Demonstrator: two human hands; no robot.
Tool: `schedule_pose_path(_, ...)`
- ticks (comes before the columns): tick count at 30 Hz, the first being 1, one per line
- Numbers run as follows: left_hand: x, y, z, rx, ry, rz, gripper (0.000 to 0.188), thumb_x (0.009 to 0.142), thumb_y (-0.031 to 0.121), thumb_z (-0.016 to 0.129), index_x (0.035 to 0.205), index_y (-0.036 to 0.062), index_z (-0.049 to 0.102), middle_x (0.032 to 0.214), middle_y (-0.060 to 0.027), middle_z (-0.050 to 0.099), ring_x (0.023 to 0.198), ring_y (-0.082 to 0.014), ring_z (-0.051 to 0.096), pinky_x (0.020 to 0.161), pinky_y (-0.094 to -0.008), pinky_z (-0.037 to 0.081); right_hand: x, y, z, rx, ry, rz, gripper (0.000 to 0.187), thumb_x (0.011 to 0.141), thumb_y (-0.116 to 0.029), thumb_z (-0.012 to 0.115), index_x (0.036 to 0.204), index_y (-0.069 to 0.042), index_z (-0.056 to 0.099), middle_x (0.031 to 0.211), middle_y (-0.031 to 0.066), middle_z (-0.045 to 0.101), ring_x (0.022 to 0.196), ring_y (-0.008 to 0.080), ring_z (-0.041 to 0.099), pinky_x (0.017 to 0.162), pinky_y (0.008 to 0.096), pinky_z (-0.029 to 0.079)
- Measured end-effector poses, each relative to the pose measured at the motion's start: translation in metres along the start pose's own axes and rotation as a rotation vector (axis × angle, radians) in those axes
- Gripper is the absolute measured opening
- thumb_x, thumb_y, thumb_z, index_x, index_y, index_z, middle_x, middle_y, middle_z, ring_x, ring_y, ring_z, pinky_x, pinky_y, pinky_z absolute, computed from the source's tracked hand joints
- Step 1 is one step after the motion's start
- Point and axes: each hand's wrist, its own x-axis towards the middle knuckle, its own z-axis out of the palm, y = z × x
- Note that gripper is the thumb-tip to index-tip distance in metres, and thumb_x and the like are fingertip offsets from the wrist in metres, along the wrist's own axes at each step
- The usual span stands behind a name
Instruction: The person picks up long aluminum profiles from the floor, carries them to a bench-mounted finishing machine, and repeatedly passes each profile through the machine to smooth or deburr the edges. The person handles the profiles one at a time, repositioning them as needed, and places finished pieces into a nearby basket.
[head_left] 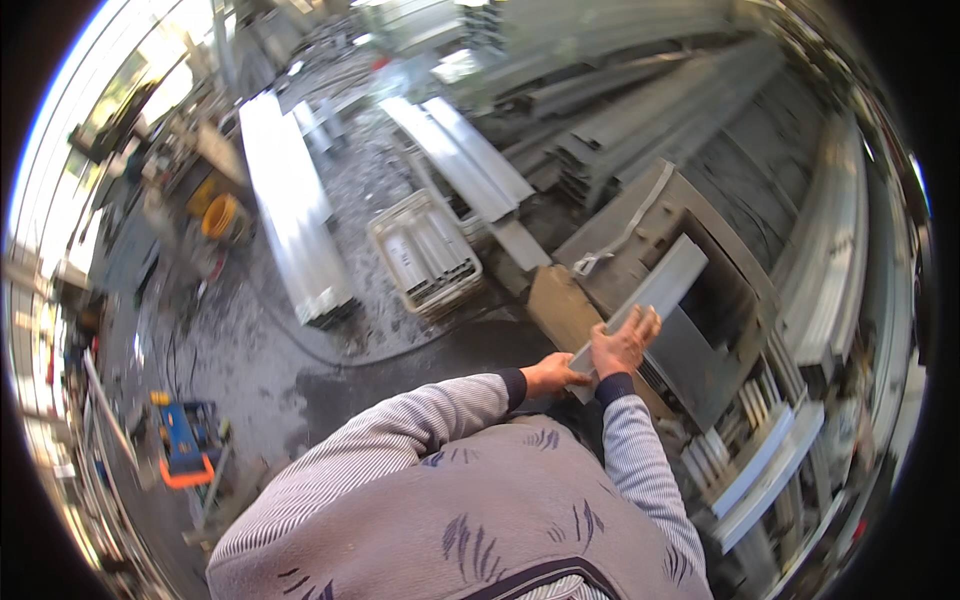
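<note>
A short silver metal profile (660, 287) slants up and to the right over a grey metal machine table (600, 235). Its near end is in my left hand (553, 374), whose fingers are closed round it. My right hand (624, 343) grips the same piece a little farther along, from above, with its fingers bent over it. The far end of the profile lies beside a dark opening (722, 290) in the table. A brown cardboard-like sheet (562, 308) sits at the table's left edge, just beyond my left hand.
A white crate (377, 238) of short profiles stands ahead on the left. Long silver profiles (290, 215) lie left of it, with others (460, 160) beyond. Stacked bars (825, 250) line the right; cut pieces (765, 465) lie nearer. A yellow bucket (222, 217) and blue-orange tool (185, 440) are left.
</note>
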Motion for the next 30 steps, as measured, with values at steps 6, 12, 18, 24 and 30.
schedule_pose_path(6,-0.026,-0.009,-0.009,0.084,-0.077,-0.039,0.043,0.092,0.033,0.08,0.123,0.0057,0.065,0.112,-0.0063,0.072,0.091,-0.0151,0.066,0.07,-0.0309,0.055,-0.019,-0.006,0.003,0.097,-0.031,-0.034,0.081,0.076,-0.021,0.077,0.146,0.009,0.048,0.157,0.0285,0.037,0.152,0.0443,0.027,0.126,0.0501,0.029)
schedule_pose_path(12,-0.056,0.016,-0.01,-0.469,-0.293,-0.185,0.062,0.094,0.039,0.077,0.141,0.0037,0.056,0.132,-0.0145,0.064,0.119,-0.0254,0.061,0.101,-0.0397,0.051,-0.007,0.021,-0.004,0.469,-0.018,-0.039,0.089,0.076,-0.019,0.075,0.154,0.008,0.04,0.157,0.0286,0.041,0.15,0.0437,0.035,0.127,0.0495,0.027)
schedule_pose_path(18,-0.031,0.046,0.032,-0.636,-0.462,-0.088,0.059,0.095,0.04,0.071,0.142,0.0081,0.054,0.125,-0.006,0.063,0.113,-0.0205,0.06,0.099,-0.0384,0.05,0.026,0.045,-0.016,1.11,-0.061,0.095,0.09,0.082,-0.011,0.061,0.164,0.002,0.026,0.158,0.0214,0.043,0.146,0.0339,0.042,0.125,0.0432,0.028)
schedule_pose_path(24,0.058,0.123,0.048,0.233,0.074,0.05,0.083,0.07,0.05,0.082,0.121,-0.0085,0.052,0.099,-0.0187,0.071,0.091,-0.0273,0.072,0.08,-0.0395,0.057,0.121,0.074,-0.038,0.306,0.183,-0.171,0.082,0.084,-0.013,0.064,0.16,0.0,0.036,0.155,0.0289,0.045,0.146,0.0433,0.04,0.122,0.0494,0.032)
schedule_pose_path(30,0.146,0.195,0.091,0.824,0.462,0.24,0.082,0.064,0.041,0.091,0.119,-0.007,0.053,0.105,-0.0246,0.072,0.101,-0.0388,0.073,0.088,-0.0435,0.06,0.226,0.109,0.001,-0.084,-0.074,-0.211,0.081,0.08,-0.036,0.075,0.148,0.003,0.051,0.15,0.028,0.053,0.143,0.0436,0.046,0.121,0.0504,0.036)
